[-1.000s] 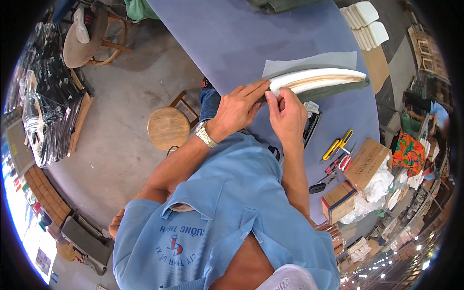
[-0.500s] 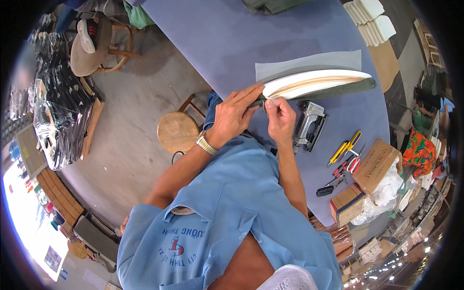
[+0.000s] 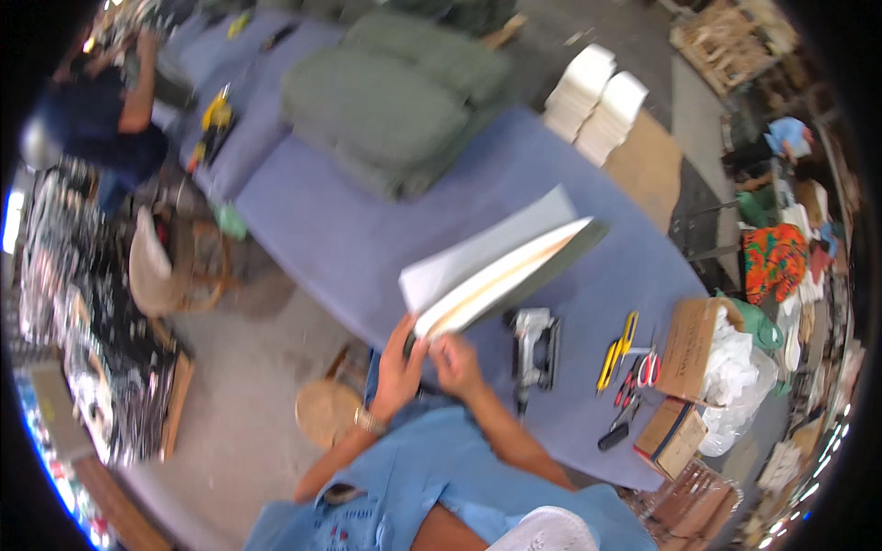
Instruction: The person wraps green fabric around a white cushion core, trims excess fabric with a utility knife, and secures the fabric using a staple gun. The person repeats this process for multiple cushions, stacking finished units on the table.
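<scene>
A long curved pad [image 3: 496,286] with white foam, a pale wood-coloured strip and dark green fabric along one side stands edge-up on the blue table. My left hand [image 3: 398,375], with a metal watch on the wrist, is closed around its near end. Beside it, my right hand [image 3: 453,364] has its fingers pinched at the same end, against the fabric edge; motion blur hides the finer detail. A thin greyish-white sheet [image 3: 487,246] lies along the pad's far side. Just right of the pad rests a silver and black staple gun [image 3: 535,351].
Dark green cushions [image 3: 386,101] are piled at the table's far side. To the right lie a yellow cutter [image 3: 608,363], red-handled scissors [image 3: 650,369] and a cardboard box [image 3: 691,354]. A wooden stool [image 3: 328,413] stands at the left; another person [image 3: 101,129] works far left.
My view has swung, bringing the cushion pile and another person into sight. The pad now slants more steeply away to the right, with both hands still at its near end.
</scene>
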Demonstrator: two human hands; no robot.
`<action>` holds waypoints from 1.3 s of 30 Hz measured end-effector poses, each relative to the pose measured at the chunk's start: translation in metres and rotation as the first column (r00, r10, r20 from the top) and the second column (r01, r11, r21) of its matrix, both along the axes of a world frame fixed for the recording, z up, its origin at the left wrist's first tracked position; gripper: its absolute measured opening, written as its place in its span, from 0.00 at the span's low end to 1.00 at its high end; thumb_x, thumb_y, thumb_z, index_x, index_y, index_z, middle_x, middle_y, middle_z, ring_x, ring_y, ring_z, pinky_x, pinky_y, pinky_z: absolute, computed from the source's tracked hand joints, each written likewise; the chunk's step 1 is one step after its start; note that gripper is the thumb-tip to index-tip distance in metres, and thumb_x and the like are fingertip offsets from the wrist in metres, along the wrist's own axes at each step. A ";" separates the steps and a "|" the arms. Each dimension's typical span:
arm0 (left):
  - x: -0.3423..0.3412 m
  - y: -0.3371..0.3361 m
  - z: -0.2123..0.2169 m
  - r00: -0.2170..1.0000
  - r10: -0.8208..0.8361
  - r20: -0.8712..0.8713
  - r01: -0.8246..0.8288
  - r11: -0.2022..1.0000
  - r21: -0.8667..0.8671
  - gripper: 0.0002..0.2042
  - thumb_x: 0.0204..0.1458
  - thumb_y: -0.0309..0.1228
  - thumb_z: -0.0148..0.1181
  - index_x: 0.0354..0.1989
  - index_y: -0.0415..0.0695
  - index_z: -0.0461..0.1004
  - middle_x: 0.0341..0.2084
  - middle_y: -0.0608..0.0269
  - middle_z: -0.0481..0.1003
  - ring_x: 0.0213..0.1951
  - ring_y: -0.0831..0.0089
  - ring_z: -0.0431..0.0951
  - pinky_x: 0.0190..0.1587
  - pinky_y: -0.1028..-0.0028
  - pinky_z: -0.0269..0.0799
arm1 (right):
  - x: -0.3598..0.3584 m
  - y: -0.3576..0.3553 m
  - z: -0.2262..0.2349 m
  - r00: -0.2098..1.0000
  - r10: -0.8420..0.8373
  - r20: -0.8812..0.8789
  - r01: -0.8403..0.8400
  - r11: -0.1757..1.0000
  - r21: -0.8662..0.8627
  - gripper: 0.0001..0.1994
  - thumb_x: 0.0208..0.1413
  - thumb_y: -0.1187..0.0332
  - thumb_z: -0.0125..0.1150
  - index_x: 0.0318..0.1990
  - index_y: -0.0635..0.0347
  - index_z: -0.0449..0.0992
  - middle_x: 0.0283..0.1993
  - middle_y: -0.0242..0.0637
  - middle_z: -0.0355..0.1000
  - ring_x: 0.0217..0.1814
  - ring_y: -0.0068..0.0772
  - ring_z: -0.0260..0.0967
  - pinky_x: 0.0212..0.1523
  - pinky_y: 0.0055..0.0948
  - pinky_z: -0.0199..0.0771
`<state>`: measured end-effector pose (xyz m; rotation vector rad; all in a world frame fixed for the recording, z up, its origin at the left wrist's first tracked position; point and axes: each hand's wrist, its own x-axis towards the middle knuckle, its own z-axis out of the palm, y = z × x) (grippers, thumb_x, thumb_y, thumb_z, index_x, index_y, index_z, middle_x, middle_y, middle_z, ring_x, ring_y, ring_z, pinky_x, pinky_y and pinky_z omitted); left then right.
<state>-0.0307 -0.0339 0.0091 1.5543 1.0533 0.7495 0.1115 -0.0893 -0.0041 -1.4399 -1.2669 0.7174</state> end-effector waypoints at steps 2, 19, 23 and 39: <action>0.004 0.002 0.006 0.997 -0.024 -0.069 0.031 0.995 0.098 0.22 0.66 0.30 0.56 0.67 0.34 0.66 0.65 0.37 0.68 0.67 0.46 0.69 0.68 0.59 0.63 | 0.004 -0.001 -0.010 0.996 -0.012 0.090 0.007 0.999 0.050 0.08 0.67 0.68 0.58 0.34 0.60 0.73 0.32 0.47 0.71 0.35 0.51 0.71 0.38 0.41 0.72; 0.008 0.001 0.033 0.934 -0.052 -0.353 0.146 0.958 0.245 0.27 0.67 0.43 0.56 0.70 0.43 0.65 0.60 0.41 0.73 0.55 0.43 0.78 0.52 0.56 0.78 | 0.118 -0.137 -0.067 0.710 -0.345 0.614 0.658 0.635 -0.404 0.31 0.51 0.63 0.73 0.62 0.59 0.68 0.53 0.51 0.74 0.57 0.59 0.69 0.58 0.52 0.69; 0.009 0.001 0.037 0.937 -0.040 -0.348 0.135 0.958 0.252 0.27 0.66 0.42 0.58 0.70 0.44 0.65 0.60 0.43 0.74 0.54 0.45 0.80 0.51 0.58 0.79 | 0.107 -0.129 -0.085 0.665 -0.262 0.699 0.666 0.632 -0.396 0.37 0.48 0.60 0.75 0.65 0.60 0.65 0.54 0.50 0.75 0.56 0.61 0.69 0.59 0.52 0.66; 0.011 -0.008 -0.007 0.977 0.095 -0.190 -0.013 0.921 0.390 0.34 0.61 0.44 0.65 0.71 0.39 0.62 0.56 0.41 0.76 0.56 0.47 0.78 0.55 0.56 0.76 | 0.100 -0.098 0.055 0.789 -0.609 -0.080 0.532 0.743 -0.406 0.13 0.59 0.66 0.68 0.46 0.65 0.78 0.30 0.30 0.74 0.31 0.19 0.67 0.34 0.25 0.67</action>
